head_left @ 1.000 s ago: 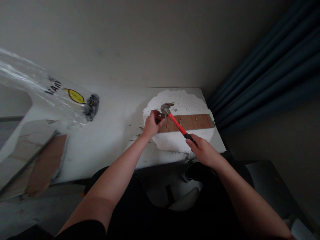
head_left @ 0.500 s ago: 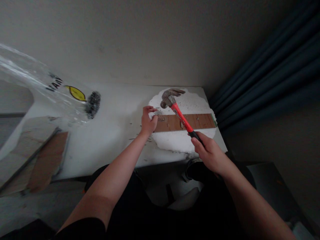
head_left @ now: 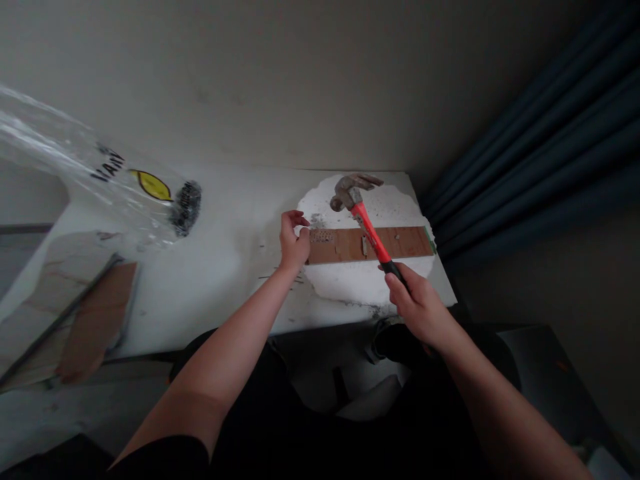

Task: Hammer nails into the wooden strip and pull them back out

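Observation:
My right hand (head_left: pixel 417 300) is wrapped round the black grip of a claw hammer (head_left: pixel 371 233) with a red shaft. Its steel head is raised over the far side of a narrow brown wooden board (head_left: pixel 350 247). My left hand (head_left: pixel 295 241) is at the board's left end, thumb and forefinger curled close together; anything between their tips is too small to make out. Beside the left hand, the board shows a patch of many small dots. Under the board lies a white, ragged-edged slab (head_left: pixel 340 287). Several thin nail-like pieces (head_left: pixel 295 279) lie near my left wrist.
All this rests on a white table (head_left: pixel 220 267) against a wall. A clear plastic bag (head_left: pixel 90 160) with dark small pieces at its end lies on the left, above some broken boards (head_left: pixel 100 320). A dark blue curtain (head_left: pixel 540 153) hangs at the right.
The hammer head has shifted a little to the right, along with my right hand. My left hand has drawn slightly left, showing more of the dotted patch.

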Tool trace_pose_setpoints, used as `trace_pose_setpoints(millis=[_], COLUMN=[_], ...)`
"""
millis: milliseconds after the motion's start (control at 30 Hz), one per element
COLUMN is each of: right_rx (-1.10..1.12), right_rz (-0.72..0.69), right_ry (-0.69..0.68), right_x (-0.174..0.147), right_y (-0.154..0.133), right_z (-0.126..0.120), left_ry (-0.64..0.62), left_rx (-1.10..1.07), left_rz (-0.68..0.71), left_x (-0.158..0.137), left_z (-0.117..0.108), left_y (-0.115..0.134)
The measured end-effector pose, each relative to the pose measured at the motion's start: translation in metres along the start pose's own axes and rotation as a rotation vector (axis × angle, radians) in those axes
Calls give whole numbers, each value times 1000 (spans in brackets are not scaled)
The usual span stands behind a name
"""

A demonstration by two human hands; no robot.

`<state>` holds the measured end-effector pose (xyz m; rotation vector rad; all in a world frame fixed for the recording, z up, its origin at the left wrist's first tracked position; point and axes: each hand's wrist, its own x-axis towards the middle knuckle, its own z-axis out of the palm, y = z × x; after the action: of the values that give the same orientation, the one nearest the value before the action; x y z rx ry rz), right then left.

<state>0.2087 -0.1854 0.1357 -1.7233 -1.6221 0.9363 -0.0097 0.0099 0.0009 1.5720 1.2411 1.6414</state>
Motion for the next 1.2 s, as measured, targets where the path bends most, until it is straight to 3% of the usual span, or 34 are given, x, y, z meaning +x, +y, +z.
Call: trace_pose_setpoints(millis=[233,333,400,500,567,733,833,900,1000,1100,1200], right_rx=[-133,-137,-99,-61,-67,-157,-201,-207,-199,-198,-207], right_rz=[42,57,56,49,49,84,106,116,118,114,119], right_ry=[-134,-125,-100,-68,-63,-100,-120,-126,-127,-125,-128], right_x=[11,11,11,12,14,22,25,25,25,25,26], right_y=[25,27,25,25,27,36,40,42,43,44,44], right_z=[23,25,20,10,4,1,2,3,3,3,3], left_ry=[3,31,39,-22,-169,-709,-994,-1082,-1081,-1068,-908], left_rx=[76,104,122,247,448,929,985,955,950,952,766], left_rz=[-22,-7,-13,-139,-259,-411,-381,-288,-160,-188,-206], left_x=[0,14,28,48,54,47,42,38,32,23,18], left_z=[0,-5,-14,-41,-62,-97,-97,-92,-84,-79,-76], left_y=[6,2,-5,-19,-28,-39,-48,-56,-68,-76,-77])
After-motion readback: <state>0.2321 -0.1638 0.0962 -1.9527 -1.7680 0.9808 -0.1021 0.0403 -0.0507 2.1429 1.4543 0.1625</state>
